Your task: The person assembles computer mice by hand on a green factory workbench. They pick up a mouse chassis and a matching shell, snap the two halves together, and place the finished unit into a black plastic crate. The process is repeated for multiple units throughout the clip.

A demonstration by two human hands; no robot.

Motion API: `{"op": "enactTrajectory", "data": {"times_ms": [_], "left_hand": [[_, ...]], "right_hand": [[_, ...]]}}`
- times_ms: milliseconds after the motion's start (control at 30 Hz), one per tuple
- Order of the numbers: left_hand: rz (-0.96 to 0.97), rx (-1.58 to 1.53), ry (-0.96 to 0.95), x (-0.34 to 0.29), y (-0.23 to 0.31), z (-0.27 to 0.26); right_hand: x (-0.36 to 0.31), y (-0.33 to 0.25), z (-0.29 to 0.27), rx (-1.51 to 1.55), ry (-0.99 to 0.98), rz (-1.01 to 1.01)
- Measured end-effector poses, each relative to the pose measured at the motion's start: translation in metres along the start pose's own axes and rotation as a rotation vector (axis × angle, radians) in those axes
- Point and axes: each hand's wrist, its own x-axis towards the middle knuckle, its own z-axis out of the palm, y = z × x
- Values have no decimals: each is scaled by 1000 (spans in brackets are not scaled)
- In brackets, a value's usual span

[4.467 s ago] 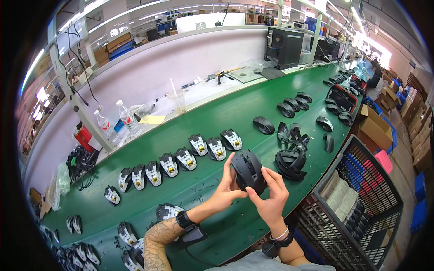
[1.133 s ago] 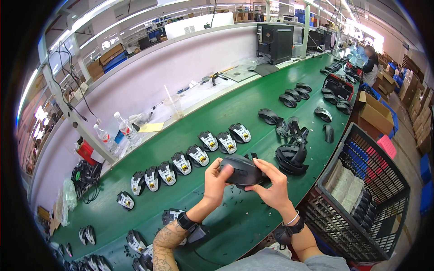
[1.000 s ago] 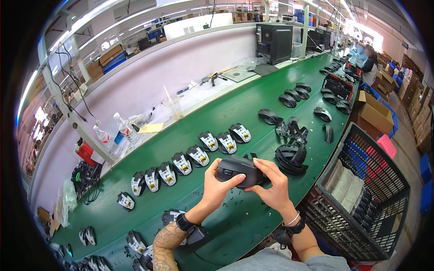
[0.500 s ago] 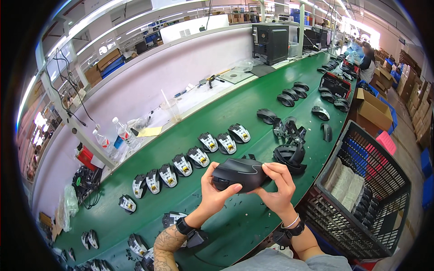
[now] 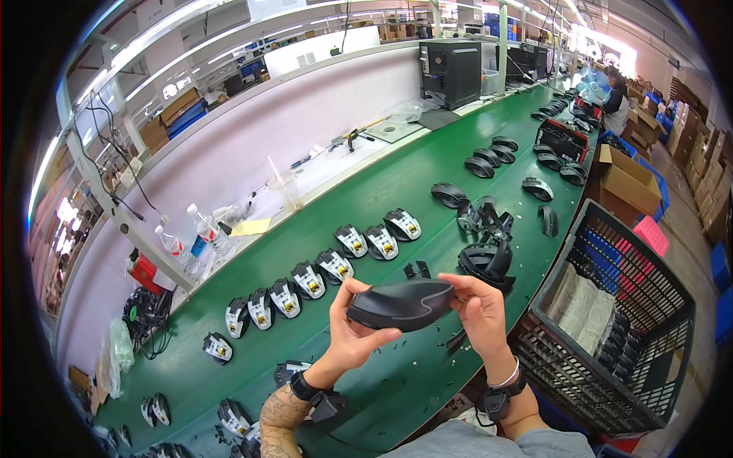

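Observation:
A black computer mouse (image 5: 401, 304) is held up over the green belt, its smooth side toward me and a thin curved line near its right end. My left hand (image 5: 353, 330) grips the mouse's left end, thumb below and fingers behind. At the other end, the fingertips of my right hand (image 5: 481, 313) are closed against the edge. Beyond the mouse, a row of opened mice with silver-grey insides (image 5: 309, 279) crosses the belt. A pile of black mouse shells (image 5: 487, 261) lies past my right hand.
A black plastic crate (image 5: 603, 320) with cloth and stacked dark parts stands at the right. More mice (image 5: 485, 162) lie farther along the green belt (image 5: 382, 382). Water bottles (image 5: 210, 229) line its far edge. Another person (image 5: 615, 103) is at the far right.
The mouse has tilted in my hands and now shows its smooth side. My right hand has shifted slightly right, with its fingers moved to the mouse's end edge.

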Motion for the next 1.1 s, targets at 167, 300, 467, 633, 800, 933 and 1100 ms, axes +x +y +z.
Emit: {"op": "enactTrajectory", "data": {"times_ms": [167,300,467,633,800,933,1100], "left_hand": [[58,141,-132,3,10,0],[241,519,-184,16,28,2],[390,970,-163,13,36,11],[401,882,-176,12,31,6],[437,891,-163,10,28,4],[442,923,-156,10,28,4],[414,937,-136,10,31,5]], "right_hand": [[0,-5,0,-64,-47,-7],[-6,-10,6,-214,-6,-88],[-7,-9,17,-516,-35,-272],[-8,-7,23,-573,-55,-327],[-6,-4,24,-530,-58,-305],[-3,-3,22,-491,-81,-271],[2,-6,16,-400,-139,-141]]}}
